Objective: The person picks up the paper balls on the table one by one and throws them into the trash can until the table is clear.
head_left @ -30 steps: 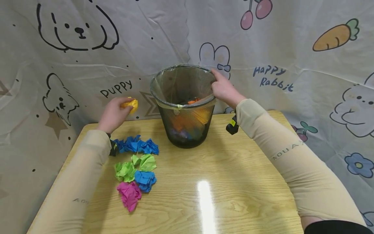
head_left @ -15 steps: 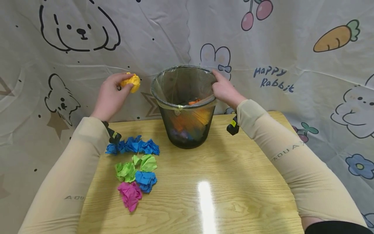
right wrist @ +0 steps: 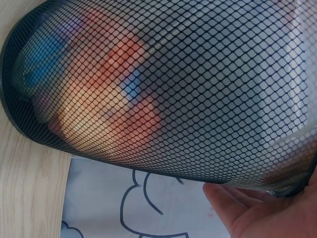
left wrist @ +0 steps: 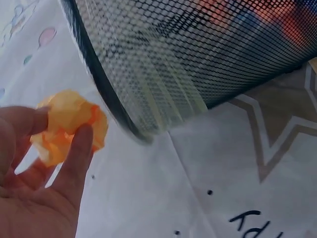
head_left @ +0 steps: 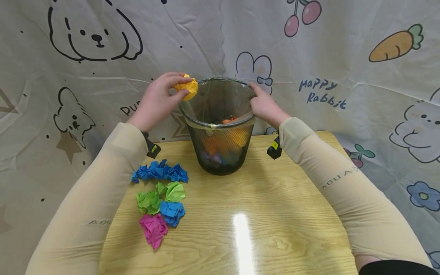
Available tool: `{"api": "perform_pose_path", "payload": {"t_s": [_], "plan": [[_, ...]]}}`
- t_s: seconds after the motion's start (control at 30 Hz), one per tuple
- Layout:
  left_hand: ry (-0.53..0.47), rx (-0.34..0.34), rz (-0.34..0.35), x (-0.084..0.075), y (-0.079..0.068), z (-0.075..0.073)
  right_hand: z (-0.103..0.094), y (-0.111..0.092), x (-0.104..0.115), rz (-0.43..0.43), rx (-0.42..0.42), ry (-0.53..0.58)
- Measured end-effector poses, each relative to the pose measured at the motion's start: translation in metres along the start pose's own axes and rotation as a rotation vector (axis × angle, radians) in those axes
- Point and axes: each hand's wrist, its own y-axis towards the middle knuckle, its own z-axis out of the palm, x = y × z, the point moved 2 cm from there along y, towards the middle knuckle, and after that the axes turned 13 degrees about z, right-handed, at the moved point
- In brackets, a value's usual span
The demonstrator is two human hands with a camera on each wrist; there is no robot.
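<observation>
My left hand [head_left: 159,99] pinches a crumpled yellow paper ball [head_left: 190,90] between thumb and fingers, at the left rim of a black mesh wastebasket [head_left: 220,149]. In the left wrist view the paper ball [left wrist: 69,126] is just outside the basket's rim [left wrist: 106,94]. My right hand [head_left: 266,105] grips the basket's right rim; in the right wrist view the thumb of that hand [right wrist: 257,208] lies against the mesh. Through the mesh show orange, yellow, blue and purple crumpled papers [right wrist: 114,94], inside a clear liner.
On the wooden table [head_left: 275,221], left of the basket, lie a row of blue crumpled papers [head_left: 159,170], green ones [head_left: 148,202], a single blue one [head_left: 172,213] and a pink one [head_left: 153,230]. A printed cloth [head_left: 343,68] hangs right behind the table.
My left hand has lifted the yellow paper ball up from the table's back left and carried it right to the basket's rim. The right hand stays on the rim.
</observation>
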Motion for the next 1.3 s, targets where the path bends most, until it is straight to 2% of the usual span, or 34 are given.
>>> {"api": "perform_pose_path", "payload": {"t_s": [0.23, 0.33, 0.47, 0.7, 1.03, 1.3], "plan": [[0.068, 0.246, 0.102, -0.014, 0.019, 0.023, 0.0, 0.0, -0.001, 0.003, 0.001, 0.013], [0.078, 0.333, 0.101, -0.018, 0.024, 0.031, 0.0, 0.0, 0.0, 0.002, -0.003, 0.01], [0.083, 0.403, 0.093, -0.02, 0.026, 0.038, 0.0, 0.0, 0.0, 0.004, -0.006, 0.012], [0.088, 0.431, 0.082, -0.019, 0.026, 0.043, 0.0, -0.001, 0.0, 0.006, -0.006, 0.017], [0.106, 0.451, 0.047, -0.018, 0.023, 0.042, 0.001, 0.001, 0.0, -0.005, -0.011, -0.001], [0.132, 0.415, 0.058, -0.016, 0.02, 0.039, 0.0, 0.002, 0.0, -0.01, -0.012, -0.006]]}}
